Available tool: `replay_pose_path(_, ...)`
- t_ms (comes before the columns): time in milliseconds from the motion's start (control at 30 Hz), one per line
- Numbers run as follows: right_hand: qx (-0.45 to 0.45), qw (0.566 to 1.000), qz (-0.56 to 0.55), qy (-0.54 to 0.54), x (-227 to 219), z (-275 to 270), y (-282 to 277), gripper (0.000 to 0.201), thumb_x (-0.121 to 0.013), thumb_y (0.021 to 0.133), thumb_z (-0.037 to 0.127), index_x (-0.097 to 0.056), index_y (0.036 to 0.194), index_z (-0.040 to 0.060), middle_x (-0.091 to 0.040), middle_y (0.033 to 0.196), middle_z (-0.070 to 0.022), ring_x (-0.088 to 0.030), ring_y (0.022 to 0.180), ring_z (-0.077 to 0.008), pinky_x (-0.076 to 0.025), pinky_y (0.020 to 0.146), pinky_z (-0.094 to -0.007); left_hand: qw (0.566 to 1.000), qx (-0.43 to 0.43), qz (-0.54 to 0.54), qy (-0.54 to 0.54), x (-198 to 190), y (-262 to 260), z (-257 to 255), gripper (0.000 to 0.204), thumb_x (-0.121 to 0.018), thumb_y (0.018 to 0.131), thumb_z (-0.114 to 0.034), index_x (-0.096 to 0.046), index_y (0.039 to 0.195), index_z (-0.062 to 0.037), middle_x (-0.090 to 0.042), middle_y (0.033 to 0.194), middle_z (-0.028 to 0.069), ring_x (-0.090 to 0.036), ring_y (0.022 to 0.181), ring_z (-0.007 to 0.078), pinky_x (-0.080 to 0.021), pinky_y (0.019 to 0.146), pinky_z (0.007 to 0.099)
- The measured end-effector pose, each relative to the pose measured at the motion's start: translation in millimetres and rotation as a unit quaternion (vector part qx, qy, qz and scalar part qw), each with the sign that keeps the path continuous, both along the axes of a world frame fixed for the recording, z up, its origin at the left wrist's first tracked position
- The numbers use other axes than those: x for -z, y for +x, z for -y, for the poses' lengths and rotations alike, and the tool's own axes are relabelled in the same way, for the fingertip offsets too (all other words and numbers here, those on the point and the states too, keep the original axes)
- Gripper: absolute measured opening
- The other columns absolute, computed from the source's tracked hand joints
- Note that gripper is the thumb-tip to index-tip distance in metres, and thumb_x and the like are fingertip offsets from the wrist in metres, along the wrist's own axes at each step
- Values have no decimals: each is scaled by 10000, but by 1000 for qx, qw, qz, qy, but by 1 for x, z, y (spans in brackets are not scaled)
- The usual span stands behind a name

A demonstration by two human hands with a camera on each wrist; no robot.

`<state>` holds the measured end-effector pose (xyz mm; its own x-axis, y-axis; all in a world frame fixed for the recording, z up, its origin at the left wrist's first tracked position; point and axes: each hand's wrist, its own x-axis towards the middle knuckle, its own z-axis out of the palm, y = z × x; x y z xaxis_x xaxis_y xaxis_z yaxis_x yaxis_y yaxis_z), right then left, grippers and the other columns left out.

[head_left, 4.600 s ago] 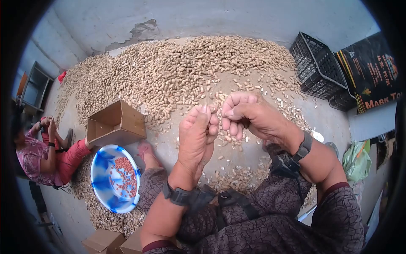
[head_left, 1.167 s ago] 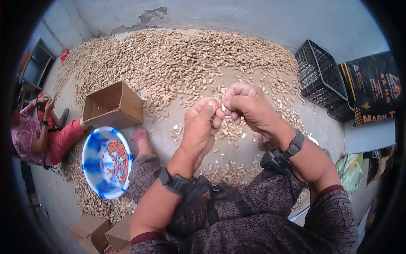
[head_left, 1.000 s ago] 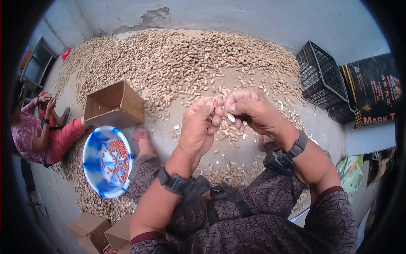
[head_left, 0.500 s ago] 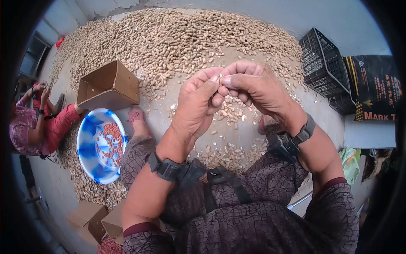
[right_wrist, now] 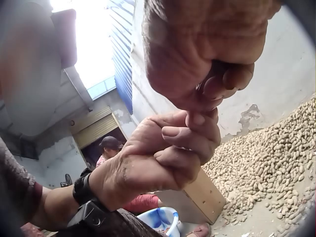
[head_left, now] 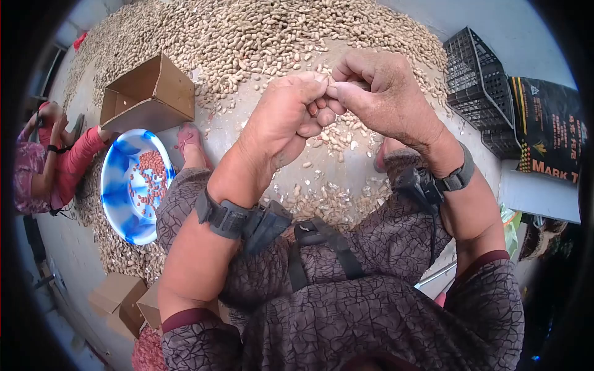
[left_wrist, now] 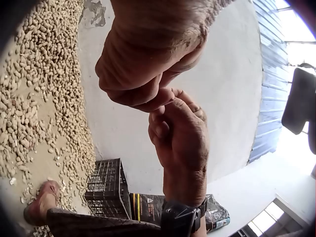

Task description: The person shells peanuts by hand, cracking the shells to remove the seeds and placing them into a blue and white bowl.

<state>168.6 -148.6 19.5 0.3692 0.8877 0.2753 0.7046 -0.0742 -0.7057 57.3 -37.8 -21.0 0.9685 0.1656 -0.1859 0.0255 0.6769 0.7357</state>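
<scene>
Both hands meet in front of the body, above the floor. The left hand [head_left: 275,120] has its fingers curled, and a small reddish kernel [head_left: 314,109] shows among them. Thumb and fingertips of the right hand [head_left: 390,93] touch the left fingertips, pinching a small pale peanut piece [head_left: 327,81] between the two hands; most of it is hidden. In the left wrist view the right hand [left_wrist: 182,143] reaches up to the left fingertips. The right wrist view shows the left hand [right_wrist: 163,153] below the right one, fingers bent.
A large heap of unshelled peanuts [head_left: 247,37] spreads behind the hands. At the left are a cardboard box [head_left: 145,114], a blue-white basin [head_left: 117,213] with red kernels and a seated person [head_left: 40,164]. Black crates [head_left: 473,80] stand right. Shells [head_left: 334,201] lie between the feet.
The view has tilted down, so the heap and basin sit higher in the frame. The hands have come together; the red kernel and white shell piece seen earlier at the fingertips are now mostly covered.
</scene>
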Motion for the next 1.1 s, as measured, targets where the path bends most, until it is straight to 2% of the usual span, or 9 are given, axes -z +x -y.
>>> replay_pose_path(100, -10, 1000, 13, 6, -7, 2, 2, 73, -580, 656, 67, -564, 634, 0, -546, 554, -86, -522, 499, -119, -407, 455, -271, 999, 13, -5, -33, -2, -1, 0, 171, -433, 872, -124, -534, 830, 7, -560, 687, 53, -469, 535, 42, -292, 363, 128)
replay_pose_path(300, -50, 992, -113, -7, -11, 7, 6, 70, -568, 712, 50, -590, 678, -7, -543, 579, -16, -488, 554, -49, -391, 478, -217, 999, 41, 24, -19, -4, -7, -3, 140, -491, 851, -124, -529, 853, 11, -584, 736, 65, -468, 541, 24, -299, 373, 118)
replay_pose_path(333, -28, 981, -187, -42, -17, 10, 1, 70, -570, 730, 51, -605, 707, -6, -555, 606, -10, -494, 574, -47, -400, 499, -208, 998, 49, 26, -21, -4, -7, -3, 138, -496, 848, -124, -532, 853, 10, -584, 737, 64, -467, 541, 24, -300, 375, 118)
replay_pose_path(500, -31, 975, -214, -45, -16, 13, 3, 80, -578, 745, 61, -621, 729, -4, -567, 607, -9, -494, 573, -43, -402, 505, -199, 998, 61, 33, -1, -6, -9, 0, 140, -518, 837, -129, -546, 865, 5, -587, 738, 53, -456, 524, 20, -310, 391, 124)
replay_pose_path(567, -46, 955, -284, -64, -15, 17, 3, 115, -588, 779, 93, -636, 830, 2, -578, 650, 14, -498, 578, -27, -386, 490, -168, 997, 61, 19, 38, -7, -10, 3, 135, -519, 833, -125, -551, 863, 3, -589, 727, 52, -450, 516, 21, -305, 395, 126)
replay_pose_path(633, -44, 959, -279, -35, -13, 19, 0, 125, -586, 781, 118, -643, 808, 10, -576, 628, 16, -488, 563, -27, -377, 479, -174, 997, 40, 31, 66, -10, -13, 6, 122, -517, 825, -109, -554, 856, 3, -590, 709, 51, -445, 509, 21, -294, 393, 125)
replay_pose_path(700, -38, 985, -160, -49, -16, 21, -4, 133, -589, 777, 136, -647, 776, 16, -563, 589, 14, -473, 545, -24, -372, 469, -188, 995, 38, 21, 85, -13, -15, 10, 108, -509, 821, -93, -555, 853, 0, -590, 702, 52, -442, 502, 25, -296, 394, 129)
replay_pose_path(833, -36, 989, -144, 2, -14, 22, -11, 153, -564, 755, 117, -619, 712, -19, -560, 542, -49, -496, 518, -74, -405, 477, -249, 994, 0, 3, 106, -15, -19, 21, 102, -499, 810, -75, -540, 882, -16, -579, 718, 48, -424, 490, 18, -272, 375, 126)
replay_pose_path(1100, -108, 985, -116, 66, -26, 26, -29, 138, -562, 742, 86, -596, 674, -29, -585, 538, -58, -579, 517, -75, -440, 462, -220, 984, -25, -30, 172, -50, -45, 32, 152, -434, 750, -19, -519, 871, 12, -545, 712, 42, -422, 517, 21, -265, 376, 129)
